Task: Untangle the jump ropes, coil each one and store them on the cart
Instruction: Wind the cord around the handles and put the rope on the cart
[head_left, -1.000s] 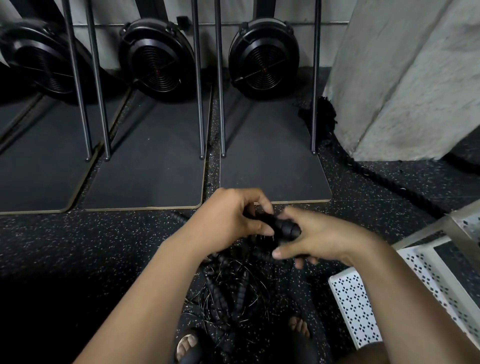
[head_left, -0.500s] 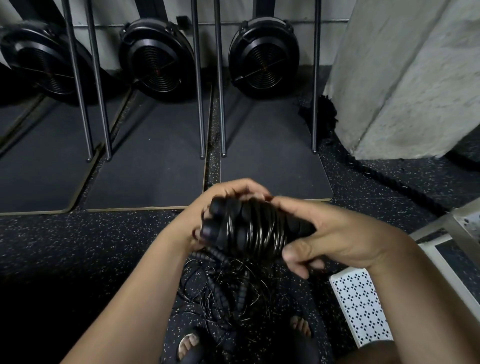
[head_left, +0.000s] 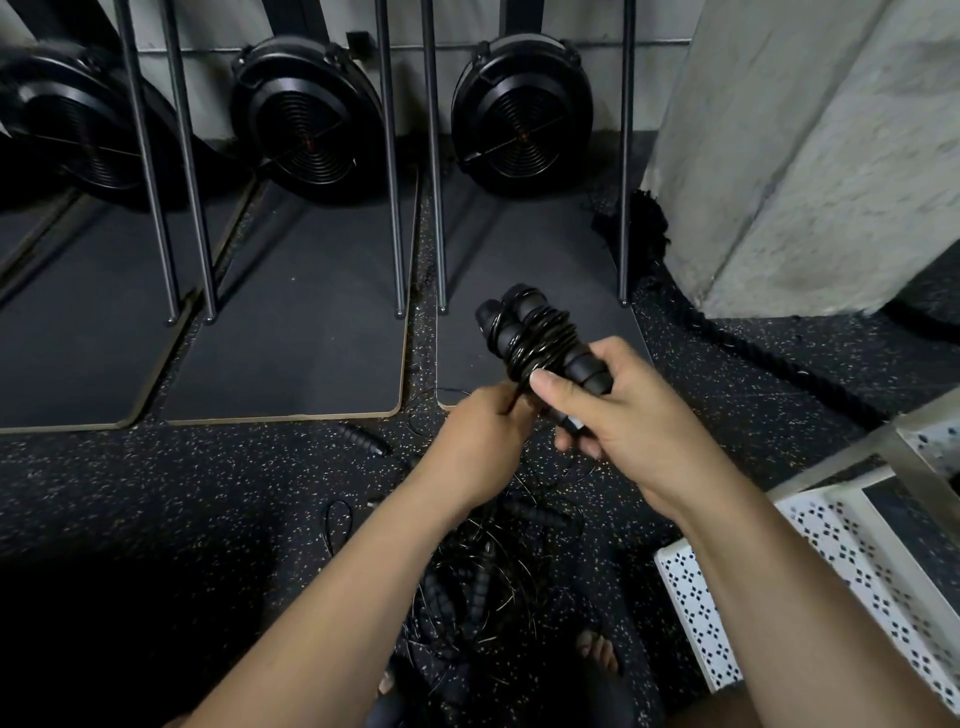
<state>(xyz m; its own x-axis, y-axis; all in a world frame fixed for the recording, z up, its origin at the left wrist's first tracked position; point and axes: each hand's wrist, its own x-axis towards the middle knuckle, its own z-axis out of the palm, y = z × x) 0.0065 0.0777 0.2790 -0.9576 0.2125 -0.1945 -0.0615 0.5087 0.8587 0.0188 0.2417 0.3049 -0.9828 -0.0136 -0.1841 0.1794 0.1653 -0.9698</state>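
Your right hand (head_left: 631, 421) grasps the coiled jump rope (head_left: 535, 338) by the lower end of its two black handles. The fingers curl under them and the thumb presses down on the wraps of thin cord. The handles lie side by side and stick up and away from you, tilted toward the left, above the near edge of the middle mat (head_left: 524, 260). The cord is wound tightly around their middle.

Your left hand (head_left: 480, 434) sits just beside the right, touching the bundle from below on the left. Its fingers are clenched around a strand of cord coming off the lowest wrap; the exact pinch is hidden behind the knuckles.

Directly under both forearms, the tangle of ropes (head_left: 480, 577) lies on the speckled floor (head_left: 156, 493) between your feet, with several ribbed handles and loose wire loops mixed together. One stray handle (head_left: 361, 439) lies apart from the heap, to the left of your left hand, near the mat edge.

The cart (head_left: 852, 551), white with perforated shelves, stands at your right, near your right forearm. A concrete pillar (head_left: 810, 156) rises beyond it, with a thick black rope (head_left: 727, 332) trailing along the floor at its base.
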